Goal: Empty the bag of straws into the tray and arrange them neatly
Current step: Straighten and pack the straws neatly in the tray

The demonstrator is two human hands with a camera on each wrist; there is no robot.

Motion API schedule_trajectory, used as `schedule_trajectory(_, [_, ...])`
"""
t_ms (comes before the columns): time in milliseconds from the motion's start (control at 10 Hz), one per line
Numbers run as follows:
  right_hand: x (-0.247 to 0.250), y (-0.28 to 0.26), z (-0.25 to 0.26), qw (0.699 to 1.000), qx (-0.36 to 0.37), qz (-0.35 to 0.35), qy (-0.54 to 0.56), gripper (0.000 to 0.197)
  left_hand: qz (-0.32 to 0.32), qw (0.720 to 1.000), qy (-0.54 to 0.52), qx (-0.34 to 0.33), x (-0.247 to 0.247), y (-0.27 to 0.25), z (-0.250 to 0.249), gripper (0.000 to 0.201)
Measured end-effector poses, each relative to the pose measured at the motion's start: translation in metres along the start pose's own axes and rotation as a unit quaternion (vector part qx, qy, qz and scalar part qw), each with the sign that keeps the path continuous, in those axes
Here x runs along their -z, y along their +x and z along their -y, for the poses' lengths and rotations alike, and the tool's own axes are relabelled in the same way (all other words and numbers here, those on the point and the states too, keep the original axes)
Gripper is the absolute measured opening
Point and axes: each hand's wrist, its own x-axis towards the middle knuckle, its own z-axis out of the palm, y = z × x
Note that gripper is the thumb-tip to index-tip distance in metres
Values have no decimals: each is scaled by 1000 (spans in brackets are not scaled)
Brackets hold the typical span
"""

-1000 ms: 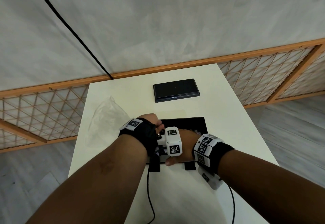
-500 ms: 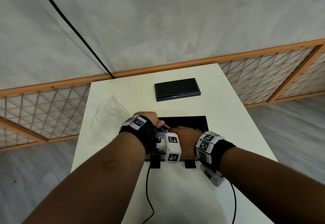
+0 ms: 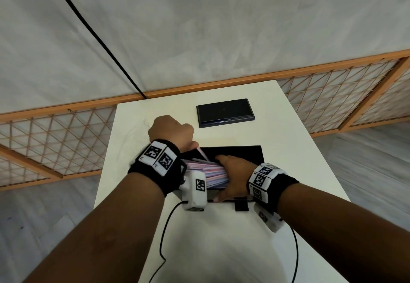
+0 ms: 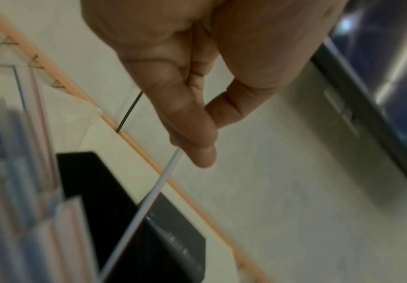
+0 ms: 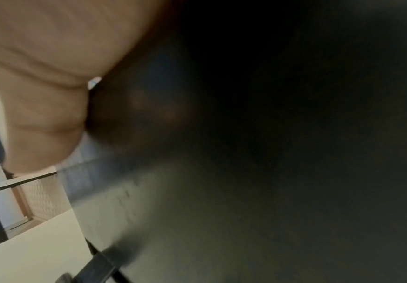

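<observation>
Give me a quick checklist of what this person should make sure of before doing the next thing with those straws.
1. Left hand has one straw firmly held: ok, pinched between thumb and finger, lifted away from the rest.
2. Right hand steadies the straw pile: ok, it is wrapped around one end of the bundle.
3. Pile sits inside the black tray: ok, as far as the head view shows.
4. Straws all lie parallel: not ok, some fan out and one sticks up at an angle.
5. Bag is emptied: cannot tell, the left arm hides most of it.
6. Straws fallen onto the table: none visible.
</observation>
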Motion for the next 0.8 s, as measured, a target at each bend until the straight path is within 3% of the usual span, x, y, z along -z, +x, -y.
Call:
schedule_trajectory(100, [2,1,5,1000,5,-7,16,113,-30,996,-87,-17,16,-5,-1,7])
schedule_trajectory(200, [0,2,10,999,2,-29,14,100,-41,991,-128,-9,30,-1,7,6])
schedule_trajectory(300, [0,2,12,999,-13,-32,-24,94,15,998,-57,-12,30,-4,14,5])
schedule_trajectory(400, [3,1,14,999,-22,-4,-44,87,116,990,76,1,20,-15,21,11])
schedule_trajectory(500, [0,2,13,999,-15,19,-26,93,109,992,62,14,15,-18,17,8])
schedule_trajectory(600, [-1,5,11,1000,-4,21,-20,102,113,963,-199,140,5,-19,3,31])
schedule_trajectory(700, [-3,9,10,999,-5,36,-33,94,170,890,-349,237,-5,-27,-6,47])
schedule_trajectory(800, [-5,12,14,995,7,41,-90,65,173,836,-417,311,-21,-25,-10,27])
